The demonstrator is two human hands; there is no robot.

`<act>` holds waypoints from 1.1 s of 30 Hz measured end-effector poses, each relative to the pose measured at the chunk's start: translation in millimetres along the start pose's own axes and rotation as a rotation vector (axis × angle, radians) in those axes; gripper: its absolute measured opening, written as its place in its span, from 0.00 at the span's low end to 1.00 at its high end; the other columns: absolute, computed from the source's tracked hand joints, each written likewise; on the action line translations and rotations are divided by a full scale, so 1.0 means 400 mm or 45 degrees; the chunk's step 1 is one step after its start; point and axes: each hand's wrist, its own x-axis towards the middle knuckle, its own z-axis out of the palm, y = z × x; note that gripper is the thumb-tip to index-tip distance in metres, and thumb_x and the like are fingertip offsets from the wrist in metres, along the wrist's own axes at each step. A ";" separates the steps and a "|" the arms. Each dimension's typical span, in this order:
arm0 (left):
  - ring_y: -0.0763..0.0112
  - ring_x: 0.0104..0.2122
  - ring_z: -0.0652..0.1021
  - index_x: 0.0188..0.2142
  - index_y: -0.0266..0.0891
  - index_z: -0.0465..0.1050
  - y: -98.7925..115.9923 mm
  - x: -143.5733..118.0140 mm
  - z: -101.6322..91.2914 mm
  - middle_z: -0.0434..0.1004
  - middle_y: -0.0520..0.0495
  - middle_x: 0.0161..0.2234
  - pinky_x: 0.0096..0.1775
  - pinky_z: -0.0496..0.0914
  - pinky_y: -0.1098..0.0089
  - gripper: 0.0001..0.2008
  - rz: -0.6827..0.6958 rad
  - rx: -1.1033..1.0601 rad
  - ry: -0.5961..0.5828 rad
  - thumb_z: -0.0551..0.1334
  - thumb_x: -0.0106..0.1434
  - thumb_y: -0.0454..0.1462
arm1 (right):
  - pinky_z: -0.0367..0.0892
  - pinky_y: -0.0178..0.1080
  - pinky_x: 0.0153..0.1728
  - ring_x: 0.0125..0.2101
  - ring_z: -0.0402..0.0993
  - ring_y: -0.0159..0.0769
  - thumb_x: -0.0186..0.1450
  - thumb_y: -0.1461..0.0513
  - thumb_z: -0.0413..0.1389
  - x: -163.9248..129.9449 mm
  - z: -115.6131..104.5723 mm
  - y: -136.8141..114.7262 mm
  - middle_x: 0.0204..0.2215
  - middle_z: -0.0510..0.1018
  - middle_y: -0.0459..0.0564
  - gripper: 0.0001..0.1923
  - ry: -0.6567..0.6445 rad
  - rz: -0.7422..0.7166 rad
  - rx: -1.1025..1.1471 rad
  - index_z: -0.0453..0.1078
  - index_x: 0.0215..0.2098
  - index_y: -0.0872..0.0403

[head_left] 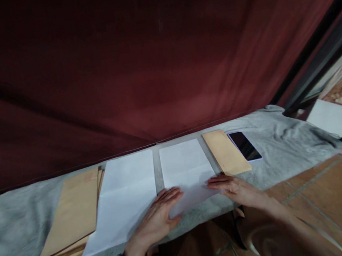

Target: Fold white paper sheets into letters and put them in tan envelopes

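A white sheet of paper lies crosswise before me, its near end raised a little and curving. My left hand is closed on the near left corner, thumb below and fingers above. At the opposite near corner, my right hand grips the sheet with its fingers on top; its thumb is hidden. Left of this sheet is a larger white paper stack with a faint crease across it. A brown envelope lies just beyond my right fingers.
Several brown envelopes are piled at the left. A phone lies right of the single envelope. Grey cloth covers the narrow surface, with a dark red curtain behind it. Tiled floor shows at the lower right.
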 end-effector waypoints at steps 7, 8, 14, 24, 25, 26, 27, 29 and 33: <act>0.65 0.59 0.73 0.53 0.49 0.77 -0.049 -0.004 -0.008 0.76 0.50 0.57 0.63 0.65 0.57 0.25 -0.075 -0.180 0.142 0.55 0.62 0.27 | 0.65 0.46 0.61 0.58 0.71 0.43 0.72 0.52 0.51 0.003 -0.011 -0.006 0.58 0.75 0.49 0.20 0.036 0.024 0.161 0.72 0.59 0.46; 0.65 0.58 0.74 0.52 0.49 0.78 -0.048 -0.004 -0.011 0.77 0.50 0.56 0.62 0.65 0.57 0.24 -0.075 -0.221 0.127 0.55 0.63 0.28 | 0.65 0.45 0.61 0.58 0.71 0.43 0.72 0.52 0.52 0.005 -0.011 -0.006 0.58 0.75 0.49 0.20 0.034 0.023 0.157 0.71 0.60 0.46; 0.60 0.56 0.76 0.49 0.45 0.80 -0.027 -0.030 -0.032 0.79 0.45 0.54 0.58 0.69 0.58 0.16 -0.196 -0.581 -0.008 0.58 0.68 0.44 | 0.66 0.44 0.60 0.58 0.71 0.42 0.71 0.56 0.54 0.009 -0.012 -0.015 0.58 0.75 0.49 0.18 -0.009 -0.048 0.194 0.74 0.56 0.46; 0.55 0.46 0.80 0.45 0.40 0.82 -0.057 0.011 -0.030 0.83 0.45 0.45 0.51 0.73 0.60 0.18 -0.385 -0.688 0.198 0.62 0.62 0.47 | 0.71 0.38 0.33 0.32 0.78 0.41 0.70 0.47 0.51 0.037 0.012 -0.019 0.32 0.83 0.49 0.23 0.357 0.333 0.356 0.79 0.36 0.54; 0.55 0.43 0.81 0.42 0.39 0.82 -0.059 0.018 -0.029 0.84 0.44 0.41 0.47 0.74 0.61 0.18 -0.430 -0.702 0.218 0.62 0.62 0.47 | 0.70 0.38 0.31 0.30 0.78 0.41 0.69 0.46 0.51 0.045 0.017 -0.017 0.30 0.82 0.49 0.23 0.380 0.366 0.390 0.79 0.34 0.55; 0.55 0.40 0.81 0.39 0.38 0.83 -0.061 0.023 -0.029 0.85 0.44 0.38 0.44 0.75 0.61 0.18 -0.473 -0.719 0.230 0.62 0.61 0.48 | 0.70 0.38 0.30 0.29 0.77 0.40 0.68 0.46 0.52 0.054 0.021 -0.016 0.29 0.82 0.49 0.23 0.401 0.385 0.431 0.78 0.33 0.55; 0.55 0.38 0.81 0.37 0.37 0.83 -0.062 0.027 -0.028 0.85 0.44 0.37 0.42 0.75 0.61 0.18 -0.506 -0.748 0.242 0.63 0.60 0.48 | 0.70 0.38 0.30 0.30 0.77 0.40 0.68 0.46 0.52 0.063 0.025 -0.014 0.29 0.82 0.49 0.23 0.424 0.391 0.477 0.78 0.34 0.56; 0.56 0.38 0.81 0.38 0.36 0.82 -0.063 0.032 -0.029 0.84 0.44 0.37 0.43 0.75 0.61 0.19 -0.535 -0.847 0.260 0.64 0.58 0.49 | 0.71 0.40 0.33 0.32 0.77 0.42 0.67 0.46 0.53 0.081 0.032 -0.011 0.32 0.82 0.51 0.23 0.477 0.381 0.562 0.77 0.38 0.57; 0.55 0.42 0.80 0.39 0.35 0.81 -0.062 0.038 -0.033 0.84 0.42 0.40 0.48 0.73 0.58 0.22 -0.534 -1.018 0.317 0.65 0.56 0.51 | 0.72 0.44 0.41 0.39 0.77 0.45 0.65 0.47 0.54 0.104 0.043 -0.002 0.40 0.82 0.54 0.23 0.542 0.336 0.642 0.75 0.44 0.57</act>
